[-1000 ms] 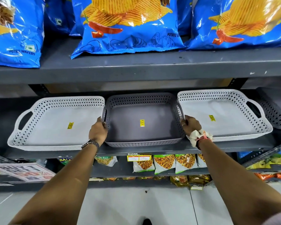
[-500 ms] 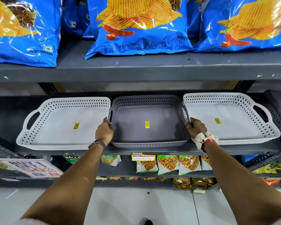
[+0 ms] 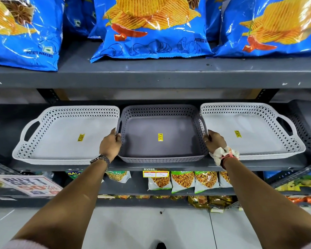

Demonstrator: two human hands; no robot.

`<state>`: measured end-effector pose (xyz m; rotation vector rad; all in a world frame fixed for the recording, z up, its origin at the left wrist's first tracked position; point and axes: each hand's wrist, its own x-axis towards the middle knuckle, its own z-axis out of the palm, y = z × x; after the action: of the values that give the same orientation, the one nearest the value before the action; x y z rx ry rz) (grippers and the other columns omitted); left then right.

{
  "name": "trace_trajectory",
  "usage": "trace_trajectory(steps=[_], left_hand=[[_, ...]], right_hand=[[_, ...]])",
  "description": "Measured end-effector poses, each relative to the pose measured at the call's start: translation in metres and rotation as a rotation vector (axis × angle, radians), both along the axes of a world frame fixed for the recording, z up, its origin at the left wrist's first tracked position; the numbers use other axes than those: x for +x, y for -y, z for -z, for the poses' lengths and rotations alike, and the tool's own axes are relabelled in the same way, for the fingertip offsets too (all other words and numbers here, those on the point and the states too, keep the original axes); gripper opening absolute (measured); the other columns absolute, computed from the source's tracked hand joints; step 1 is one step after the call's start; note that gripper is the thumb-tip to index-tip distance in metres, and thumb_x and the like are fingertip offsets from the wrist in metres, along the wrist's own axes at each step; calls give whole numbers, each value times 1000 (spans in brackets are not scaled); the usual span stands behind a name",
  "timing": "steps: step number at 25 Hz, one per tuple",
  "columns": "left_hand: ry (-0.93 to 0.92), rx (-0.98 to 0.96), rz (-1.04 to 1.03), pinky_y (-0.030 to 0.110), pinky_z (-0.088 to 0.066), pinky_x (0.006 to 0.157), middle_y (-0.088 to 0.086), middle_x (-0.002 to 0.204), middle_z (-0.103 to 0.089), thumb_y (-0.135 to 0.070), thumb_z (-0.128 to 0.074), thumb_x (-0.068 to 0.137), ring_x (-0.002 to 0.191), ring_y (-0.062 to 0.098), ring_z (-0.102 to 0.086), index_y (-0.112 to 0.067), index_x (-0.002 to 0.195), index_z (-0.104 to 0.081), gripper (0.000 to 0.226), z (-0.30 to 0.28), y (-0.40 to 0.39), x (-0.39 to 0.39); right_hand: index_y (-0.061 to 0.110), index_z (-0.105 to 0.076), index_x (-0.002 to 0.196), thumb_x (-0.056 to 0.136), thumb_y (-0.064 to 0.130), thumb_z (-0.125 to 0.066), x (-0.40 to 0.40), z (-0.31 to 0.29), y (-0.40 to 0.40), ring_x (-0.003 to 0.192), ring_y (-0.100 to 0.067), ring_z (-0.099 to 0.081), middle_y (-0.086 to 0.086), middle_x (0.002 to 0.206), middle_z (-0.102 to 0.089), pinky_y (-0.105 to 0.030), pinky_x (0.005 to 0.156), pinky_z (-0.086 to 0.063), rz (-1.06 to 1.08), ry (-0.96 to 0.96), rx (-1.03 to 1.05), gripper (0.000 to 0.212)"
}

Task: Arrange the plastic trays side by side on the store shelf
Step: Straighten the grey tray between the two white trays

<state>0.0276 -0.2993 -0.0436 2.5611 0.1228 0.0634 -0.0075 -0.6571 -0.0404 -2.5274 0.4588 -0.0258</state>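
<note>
3 perforated plastic trays sit in a row on the grey shelf [image 3: 151, 167]. The dark grey tray [image 3: 160, 137] is in the middle, between the left white tray [image 3: 61, 139] and the right white tray [image 3: 255, 133]. The left hand [image 3: 110, 146] is clamped on the grey tray's left handle; the right hand [image 3: 215, 141] is clamped on its right handle. Both side rims of the grey tray touch or overlap the neighbouring white rims, so no gap shows on either side. The front edges of all 3 trays lie close to the shelf lip. Part of another dark tray [image 3: 305, 133] sits just beyond the right white tray's handle. Bare shelf shows left of the left white tray. Blue chip bags [image 3: 151, 33] fill the shelf above.
</note>
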Motion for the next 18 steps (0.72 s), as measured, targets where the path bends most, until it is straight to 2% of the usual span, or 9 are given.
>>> trace_trajectory(steps=[4,7,8,11,15,18], left_hand=[[5,7,18,39,-41,66,30,89,-67,-23,-35,97,83,46,-62,0,120,-45,34,3,-2,2],[11,8,29,40,-43,65,30,87,-67,-23,-34,97,80,46,-62,0,115,-46,32,5,-3,3],[13,8,31,40,-42,65,30,87,-67,-23,-34,97,80,46,-62,0,114,-46,32,6,-3,3],[22,17,33,37,-38,63,31,87,-66,-22,-34,97,80,46,-62,1,114,-47,32,6,-3,3],[21,22,28,36,-37,62,30,88,-67,-22,-34,97,80,46,-62,1,112,-47,31,6,-3,3],[15,21,26,36,-38,64,31,91,-67,-23,-34,97,83,46,-62,1,111,-48,31,8,-4,4]], right_hand=[[10,-41,74,89,14,-46,-2,-5,-4,86,-45,-59,-34,92,-64,-30,65,-32,6,12,1,17],[15,-36,62,89,12,-45,-4,-7,-6,86,-44,-59,-33,93,-64,-29,65,-31,30,9,10,29],[14,-39,63,90,12,-44,-5,-9,-7,87,-44,-60,-32,94,-64,-29,66,-32,34,4,13,27],[4,-54,86,90,12,-43,-6,-10,-8,91,-44,-59,-31,99,-65,-32,68,-37,39,-3,15,14],[-1,-56,98,90,13,-43,-6,-11,-9,94,-44,-59,-31,103,-64,-35,72,-42,46,-4,5,21],[-1,-56,101,90,13,-43,-7,-12,-11,95,-44,-59,-31,104,-64,-35,73,-43,52,-7,4,22]])
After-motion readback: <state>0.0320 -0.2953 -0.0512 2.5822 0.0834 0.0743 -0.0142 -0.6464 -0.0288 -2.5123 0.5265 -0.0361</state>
